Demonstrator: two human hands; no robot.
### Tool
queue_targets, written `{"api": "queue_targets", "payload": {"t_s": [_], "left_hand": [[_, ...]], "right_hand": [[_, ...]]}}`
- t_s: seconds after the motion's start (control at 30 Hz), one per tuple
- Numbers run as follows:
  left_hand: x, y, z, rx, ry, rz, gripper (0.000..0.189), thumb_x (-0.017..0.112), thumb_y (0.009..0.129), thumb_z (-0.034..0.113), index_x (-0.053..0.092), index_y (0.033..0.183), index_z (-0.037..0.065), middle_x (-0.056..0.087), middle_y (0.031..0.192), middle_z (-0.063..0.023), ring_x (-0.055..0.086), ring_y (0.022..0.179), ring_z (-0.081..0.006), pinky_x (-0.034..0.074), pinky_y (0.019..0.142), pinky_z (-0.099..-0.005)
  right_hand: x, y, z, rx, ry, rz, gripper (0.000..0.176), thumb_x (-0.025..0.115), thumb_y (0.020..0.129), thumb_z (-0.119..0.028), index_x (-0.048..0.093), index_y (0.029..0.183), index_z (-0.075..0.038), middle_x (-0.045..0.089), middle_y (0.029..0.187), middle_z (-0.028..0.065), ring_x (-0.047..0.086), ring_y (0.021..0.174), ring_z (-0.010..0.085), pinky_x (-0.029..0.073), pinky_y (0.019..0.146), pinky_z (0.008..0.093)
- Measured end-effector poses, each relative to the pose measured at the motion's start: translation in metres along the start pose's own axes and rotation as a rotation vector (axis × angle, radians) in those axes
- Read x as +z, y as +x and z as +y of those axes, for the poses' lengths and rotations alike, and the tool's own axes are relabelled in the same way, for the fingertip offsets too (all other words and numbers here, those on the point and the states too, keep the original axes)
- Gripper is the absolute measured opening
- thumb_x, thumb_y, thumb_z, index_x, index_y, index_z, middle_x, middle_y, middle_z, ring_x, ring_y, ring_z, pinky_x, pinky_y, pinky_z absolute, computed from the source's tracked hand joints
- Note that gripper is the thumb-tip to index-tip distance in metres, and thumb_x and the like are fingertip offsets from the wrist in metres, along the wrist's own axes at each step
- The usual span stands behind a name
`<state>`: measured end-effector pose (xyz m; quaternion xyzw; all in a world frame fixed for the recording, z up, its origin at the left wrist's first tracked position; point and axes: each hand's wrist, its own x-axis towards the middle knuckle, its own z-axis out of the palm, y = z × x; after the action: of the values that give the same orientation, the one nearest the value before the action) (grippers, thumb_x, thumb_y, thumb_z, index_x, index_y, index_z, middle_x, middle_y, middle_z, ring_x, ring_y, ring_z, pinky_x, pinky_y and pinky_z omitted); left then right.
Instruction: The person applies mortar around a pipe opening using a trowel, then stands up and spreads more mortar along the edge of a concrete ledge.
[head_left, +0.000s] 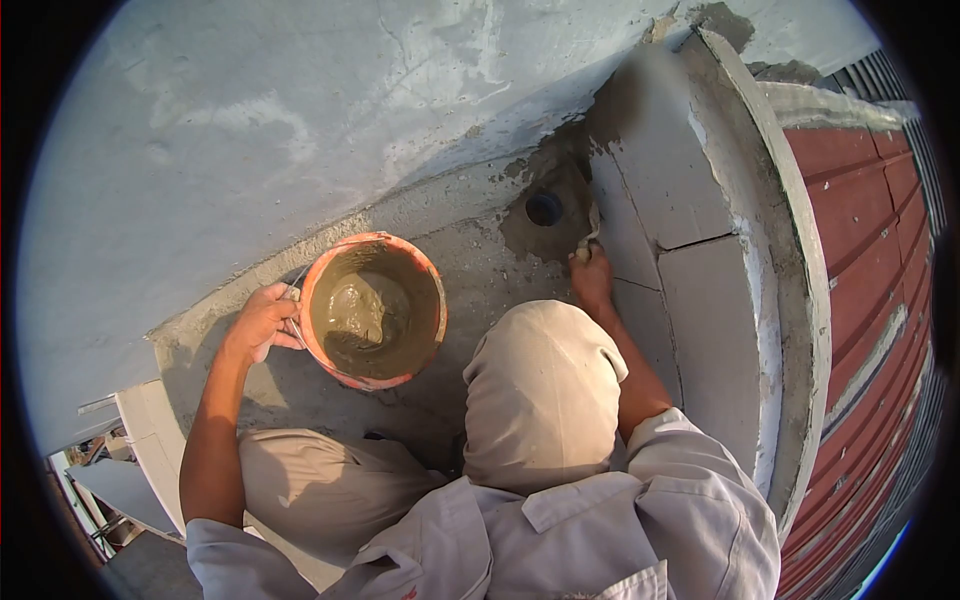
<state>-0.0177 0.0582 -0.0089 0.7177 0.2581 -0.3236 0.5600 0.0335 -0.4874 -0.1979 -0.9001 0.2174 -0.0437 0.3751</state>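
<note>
left hand (264,320) has fingers curled at the bucket (420,275), right hand (592,272) pinches a small tool (594,222) beside wet mortar (572,190)

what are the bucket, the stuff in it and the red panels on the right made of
The bucket looks like orange plastic, scuffed and smeared with grey residue. The stuff in it is probably wet mortar or cement, going by its grey-brown colour and glossy, soupy surface. The red panels look like painted sheet metal with a dull finish, given the long straight ribs, though plastic isn't ruled out.
</note>
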Motion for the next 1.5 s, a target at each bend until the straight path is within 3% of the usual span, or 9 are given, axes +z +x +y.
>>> {"api": "queue_targets", "payload": {"t_s": [0.07, 0.17, 0.37, 0.47, 0.57, 0.67, 0.77, 1.17, 1.5], "left_hand": [[-0.001, -0.002, -0.003, 0.002, 0.013, 0.008, 0.027, 0.058, 0.095, 0.016, 0.059, 0.118, 0.001, 0.070, 0.100, -0.0110, 0.071, 0.077, -0.0206, 0.061, 0.070, -0.0420], [-0.003, -0.003, -0.003, -0.003, 0.020, 0.027, 0.024, 0.058, 0.096, 0.015, 0.060, 0.115, 0.001, 0.070, 0.101, -0.0114, 0.071, 0.079, -0.0211, 0.062, 0.070, -0.0418], [-0.001, 0.007, -0.003, -0.008, 0.013, 0.062, 0.022, 0.059, 0.096, 0.016, 0.061, 0.112, 0.000, 0.070, 0.099, -0.0124, 0.071, 0.076, -0.0218, 0.062, 0.063, -0.0424], [0.000, 0.015, 0.000, -0.002, 0.025, 0.040, 0.022, 0.059, 0.096, 0.016, 0.061, 0.111, 0.000, 0.069, 0.095, -0.0126, 0.070, 0.072, -0.0220, 0.062, 0.060, -0.0430], [0.003, 0.009, 0.002, 0.030, 0.002, 0.086, 0.020, 0.062, 0.096, 0.015, 0.060, 0.108, 0.000, 0.068, 0.090, -0.0121, 0.069, 0.069, -0.0215, 0.061, 0.058, -0.0428], [-0.001, 0.003, -0.005, 0.071, -0.018, 0.150, 0.017, 0.066, 0.095, 0.014, 0.060, 0.104, 0.000, 0.067, 0.087, -0.0112, 0.068, 0.068, -0.0204, 0.061, 0.057, -0.0411], [-0.005, 0.004, -0.016, 0.067, 0.012, 0.173, 0.016, 0.068, 0.094, 0.012, 0.060, 0.101, 0.000, 0.066, 0.085, -0.0103, 0.067, 0.067, -0.0191, 0.060, 0.055, -0.0382], [0.014, 0.003, 0.010, 0.175, -0.029, 0.067, 0.017, 0.069, 0.096, 0.015, 0.059, 0.099, 0.001, 0.068, 0.085, -0.0083, 0.069, 0.066, -0.0151, 0.061, 0.053, -0.0315], [0.010, 0.001, 0.008, 0.155, -0.010, 0.063, 0.021, 0.068, 0.097, 0.018, 0.057, 0.106, 0.002, 0.069, 0.090, -0.0094, 0.070, 0.070, -0.0170, 0.061, 0.057, -0.0336]], "right_hand": [[-0.012, -0.003, -0.026, 0.283, 0.290, -0.077, 0.037, 0.072, 0.092, -0.021, 0.061, 0.112, 0.009, 0.068, 0.095, 0.0257, 0.067, 0.087, 0.0348, 0.052, 0.087, 0.0505], [-0.009, -0.026, -0.005, 0.081, 0.135, 0.053, 0.047, 0.073, 0.090, -0.020, 0.061, 0.127, 0.008, 0.071, 0.106, 0.0309, 0.070, 0.100, 0.0467, 0.053, 0.089, 0.0502], [-0.014, -0.042, 0.003, -0.050, -0.017, 0.104, 0.044, 0.073, 0.091, -0.022, 0.061, 0.121, 0.008, 0.071, 0.104, 0.0306, 0.070, 0.099, 0.0481, 0.054, 0.087, 0.0497], [-0.011, -0.007, -0.009, -0.062, -0.067, 0.004, 0.041, 0.073, 0.091, -0.023, 0.061, 0.117, 0.008, 0.071, 0.100, 0.0286, 0.070, 0.094, 0.0454, 0.054, 0.086, 0.0488], [-0.030, 0.016, -0.037, 0.276, 0.321, -0.193, 0.041, 0.073, 0.093, -0.022, 0.060, 0.115, 0.011, 0.068, 0.091, 0.0239, 0.067, 0.086, 0.0343, 0.053, 0.082, 0.0453], [-0.020, -0.008, -0.019, -0.018, 0.138, 0.075, 0.039, 0.074, 0.091, -0.022, 0.061, 0.113, 0.007, 0.070, 0.095, 0.0251, 0.068, 0.084, 0.0364, 0.053, 0.082, 0.0474], [-0.016, -0.044, -0.016, -0.024, 0.084, 0.101, 0.037, 0.074, 0.091, -0.020, 0.062, 0.113, 0.007, 0.070, 0.096, 0.0257, 0.068, 0.086, 0.0357, 0.053, 0.082, 0.0461], [-0.071, -0.043, -0.045, -0.103, -0.047, -0.150, 0.044, 0.072, 0.092, -0.025, 0.062, 0.121, 0.006, 0.072, 0.100, 0.0272, 0.072, 0.094, 0.0398, 0.054, 0.085, 0.0457], [-0.052, -0.040, -0.063, -0.018, 0.093, -0.099, 0.047, 0.070, 0.093, -0.024, 0.059, 0.127, 0.007, 0.070, 0.105, 0.0287, 0.071, 0.097, 0.0392, 0.053, 0.086, 0.0454]]}}
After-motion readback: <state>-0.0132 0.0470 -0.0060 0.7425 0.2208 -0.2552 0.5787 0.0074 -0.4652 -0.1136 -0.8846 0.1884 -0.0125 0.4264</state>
